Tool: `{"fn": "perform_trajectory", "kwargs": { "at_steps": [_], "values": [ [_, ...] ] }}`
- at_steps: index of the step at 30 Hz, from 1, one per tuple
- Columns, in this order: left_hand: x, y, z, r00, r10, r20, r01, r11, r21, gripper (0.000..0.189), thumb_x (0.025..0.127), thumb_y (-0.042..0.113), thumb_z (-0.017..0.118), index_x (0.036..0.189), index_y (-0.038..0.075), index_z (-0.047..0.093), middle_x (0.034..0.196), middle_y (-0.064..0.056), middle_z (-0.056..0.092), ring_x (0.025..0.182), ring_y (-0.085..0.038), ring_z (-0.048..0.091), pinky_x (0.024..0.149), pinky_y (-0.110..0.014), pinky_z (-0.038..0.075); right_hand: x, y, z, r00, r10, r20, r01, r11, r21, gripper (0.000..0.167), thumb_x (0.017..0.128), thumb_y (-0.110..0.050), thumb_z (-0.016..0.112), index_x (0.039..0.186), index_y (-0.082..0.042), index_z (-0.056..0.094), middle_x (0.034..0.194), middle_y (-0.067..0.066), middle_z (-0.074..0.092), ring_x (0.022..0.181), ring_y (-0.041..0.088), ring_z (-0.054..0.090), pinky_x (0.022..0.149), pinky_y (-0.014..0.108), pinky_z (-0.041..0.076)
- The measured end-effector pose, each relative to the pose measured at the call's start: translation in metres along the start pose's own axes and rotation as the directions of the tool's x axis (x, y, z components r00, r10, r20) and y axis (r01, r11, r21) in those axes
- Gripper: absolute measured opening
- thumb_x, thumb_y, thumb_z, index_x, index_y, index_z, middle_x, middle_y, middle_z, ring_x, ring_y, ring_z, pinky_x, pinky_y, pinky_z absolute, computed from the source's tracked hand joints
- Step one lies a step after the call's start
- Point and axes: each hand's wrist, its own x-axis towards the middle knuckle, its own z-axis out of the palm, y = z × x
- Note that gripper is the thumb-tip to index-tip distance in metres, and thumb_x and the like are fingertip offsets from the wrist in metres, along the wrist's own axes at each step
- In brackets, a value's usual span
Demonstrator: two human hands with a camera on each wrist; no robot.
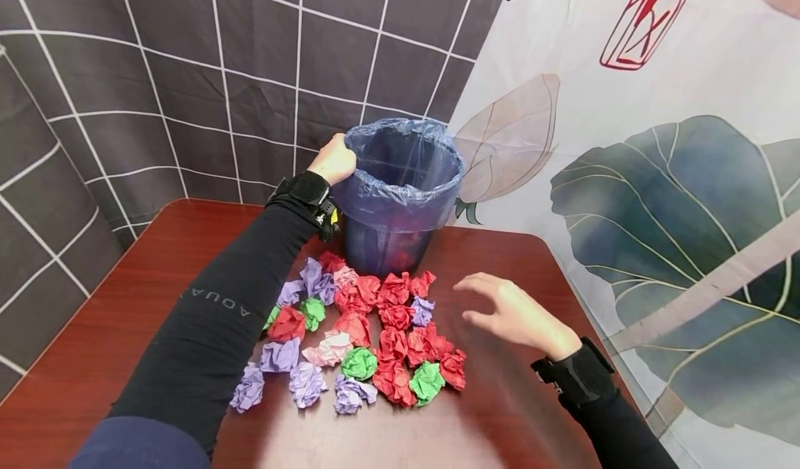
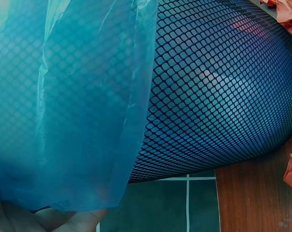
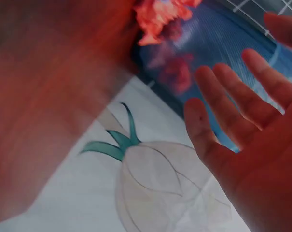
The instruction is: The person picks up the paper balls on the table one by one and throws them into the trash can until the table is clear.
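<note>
A black mesh wastebasket [image 2: 208, 96] lined with a blue plastic bag [image 1: 400, 201] stands upright at the back of the table. At its left rim my left hand [image 1: 335, 160] grips the edge through the bag; most of those fingers are hidden in the left wrist view. Some red shows faintly through the basket's lower wall. In front of it lie many crumpled paper balls: red [image 1: 394, 382], purple [image 1: 306, 384], green [image 1: 428, 383] and pink [image 1: 328, 349]. My right hand [image 1: 519, 313] hovers to the right of the pile, fingers extended and apart, holding nothing.
The reddish-brown wooden table [image 1: 81, 385] has its back edge close to a dark tiled-pattern cloth [image 1: 256, 59]. On the right hangs a pale cloth [image 1: 519, 247] printed with leaves and a lotus bud. My left forearm [image 1: 212, 302] crosses beside the paper balls.
</note>
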Motion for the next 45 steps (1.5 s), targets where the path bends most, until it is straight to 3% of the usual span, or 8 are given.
{"fn": "perform_trajectory", "kwargs": {
  "at_steps": [6, 12, 19, 32, 45],
  "values": [
    [-0.001, 0.002, -0.003, 1.0, -0.009, 0.0, 0.009, 1.0, 0.002, 0.062, 0.095, 0.013, 0.029, 0.154, -0.005, 0.027, 0.157, -0.022, 0.039, 0.144, -0.036, 0.04, 0.118, -0.043, 0.033, -0.014, -0.001, 0.023, 0.994, 0.012, 0.11, -0.017, 0.999, 0.046, 0.045, 0.085, -0.028, 0.079, 0.127, -0.016, 0.066, 0.124, -0.002, 0.068, 0.111, 0.016, 0.064, 0.096, 0.041, 0.052],
    [-0.002, 0.002, -0.002, 1.0, -0.003, 0.002, 0.003, 1.0, 0.002, 0.063, 0.094, 0.012, 0.027, 0.154, -0.006, 0.027, 0.156, -0.024, 0.039, 0.143, -0.037, 0.04, 0.118, -0.042, 0.033, -0.024, -0.003, 0.042, 0.974, 0.052, 0.221, -0.073, 0.993, 0.089, 0.042, 0.082, -0.034, 0.082, 0.119, -0.02, 0.068, 0.114, -0.005, 0.069, 0.1, 0.016, 0.064, 0.087, 0.035, 0.053],
    [-0.003, 0.002, -0.001, 1.0, 0.0, 0.002, 0.0, 1.0, -0.003, 0.062, 0.094, 0.013, 0.027, 0.154, -0.005, 0.028, 0.156, -0.023, 0.039, 0.143, -0.037, 0.04, 0.118, -0.043, 0.033, -0.028, -0.008, 0.057, 0.962, 0.069, 0.265, -0.094, 0.992, 0.082, 0.037, 0.079, -0.035, 0.083, 0.112, -0.028, 0.067, 0.104, -0.012, 0.062, 0.088, 0.01, 0.058, 0.078, 0.028, 0.049],
    [-0.005, 0.003, -0.001, 1.0, 0.01, -0.013, -0.01, 1.0, -0.008, 0.061, 0.093, 0.011, 0.029, 0.152, -0.005, 0.033, 0.155, -0.022, 0.042, 0.141, -0.037, 0.043, 0.117, -0.044, 0.034, -0.029, -0.005, 0.066, 0.973, 0.051, 0.224, -0.071, 0.994, 0.086, 0.03, 0.079, -0.011, 0.076, 0.104, -0.024, 0.067, 0.099, -0.012, 0.057, 0.085, 0.01, 0.054, 0.074, 0.023, 0.045],
    [-0.004, 0.001, 0.0, 1.0, 0.015, -0.022, -0.015, 1.0, -0.004, 0.061, 0.093, 0.011, 0.031, 0.152, -0.007, 0.031, 0.152, -0.025, 0.044, 0.14, -0.039, 0.044, 0.116, -0.044, 0.036, -0.014, -0.004, 0.03, 0.993, 0.034, 0.111, -0.042, 0.997, 0.063, 0.021, 0.086, -0.011, 0.074, 0.103, -0.022, 0.067, 0.092, -0.012, 0.06, 0.082, 0.011, 0.058, 0.076, 0.031, 0.054]
  ]
}}
